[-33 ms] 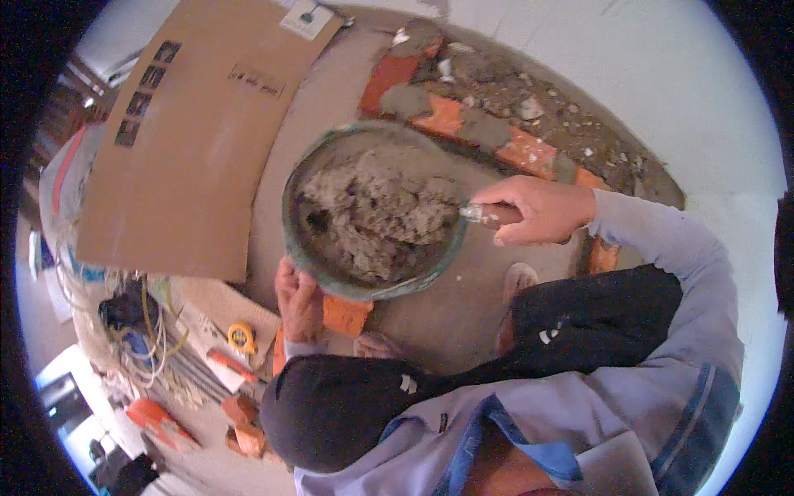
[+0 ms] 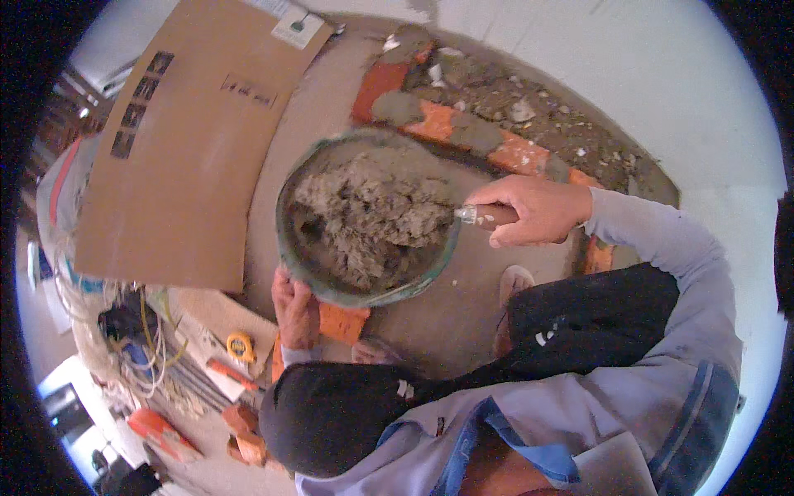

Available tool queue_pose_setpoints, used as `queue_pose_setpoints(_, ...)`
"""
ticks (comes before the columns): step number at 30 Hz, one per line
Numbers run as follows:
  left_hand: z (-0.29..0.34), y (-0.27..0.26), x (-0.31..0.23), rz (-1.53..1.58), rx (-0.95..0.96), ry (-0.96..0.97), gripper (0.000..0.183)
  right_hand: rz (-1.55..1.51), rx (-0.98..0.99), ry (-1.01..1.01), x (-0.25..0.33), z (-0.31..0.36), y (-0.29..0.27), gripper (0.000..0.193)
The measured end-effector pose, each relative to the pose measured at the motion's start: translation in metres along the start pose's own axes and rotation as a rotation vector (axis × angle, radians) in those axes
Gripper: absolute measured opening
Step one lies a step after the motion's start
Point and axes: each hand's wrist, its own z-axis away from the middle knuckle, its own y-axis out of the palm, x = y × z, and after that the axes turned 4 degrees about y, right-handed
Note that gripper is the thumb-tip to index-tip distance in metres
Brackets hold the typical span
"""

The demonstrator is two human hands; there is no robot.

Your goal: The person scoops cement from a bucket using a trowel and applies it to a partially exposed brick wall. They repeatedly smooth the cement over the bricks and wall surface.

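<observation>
A round, green-rimmed tub (image 2: 368, 301) stands in front of me, filled with rough grey wet mortar (image 2: 356, 207). My right hand (image 2: 538, 211) is closed round the brown handle of a trowel (image 2: 496, 217) at the tub's right side. The trowel's metal neck shows at the rim; its blade is hidden, seemingly in the mortar. At the near left of the tub, my left hand (image 2: 296, 310) grips the rim, fingertips against the outer edge. An orange brick (image 2: 343, 322) lies beside that hand, partly under the tub's near edge.
Beyond the tub runs a row of orange bricks (image 2: 436, 122) with mortar dabs, rubble (image 2: 521, 107) behind it along a white wall. A large cardboard sheet (image 2: 198, 165) lies left. Nearer left are a yellow tape measure (image 2: 241, 347), cables and a red-orange tool (image 2: 163, 434).
The whole view has shifted slightly, so the tub and bricks sit a little further left. Both hands keep their holds, and the mortar looks much the same.
</observation>
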Motion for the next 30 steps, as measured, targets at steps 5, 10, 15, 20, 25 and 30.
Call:
queue_pose_setpoints(5,-0.003,0.001,-0.004,0.038,0.068,0.033,0.038,-0.223,-0.026,0.290,0.018,0.027,-0.039,0.039)
queue_pose_setpoints(10,-0.003,0.009,-0.007,0.044,0.026,0.012,0.037,0.213,-0.483,0.238,-0.047,0.021,-0.073,0.029)
queue_pose_setpoints(15,-0.001,-0.004,-0.014,-0.038,0.077,-0.016,0.034,0.834,-0.810,0.322,-0.158,-0.053,-0.077,0.033)
queue_pose_setpoints(20,-0.004,0.000,-0.017,-0.083,0.074,-0.098,0.035,0.819,-1.043,0.293,-0.182,-0.043,-0.081,0.030)
queue_pose_setpoints(25,0.006,-0.013,-0.009,-0.090,0.033,-0.060,0.040,0.039,-0.482,0.520,-0.147,-0.021,-0.121,0.028)
queue_pose_setpoints(30,0.003,0.002,-0.016,-0.185,-0.007,-0.102,0.041,-0.032,-0.319,0.504,-0.191,-0.030,-0.119,0.034)
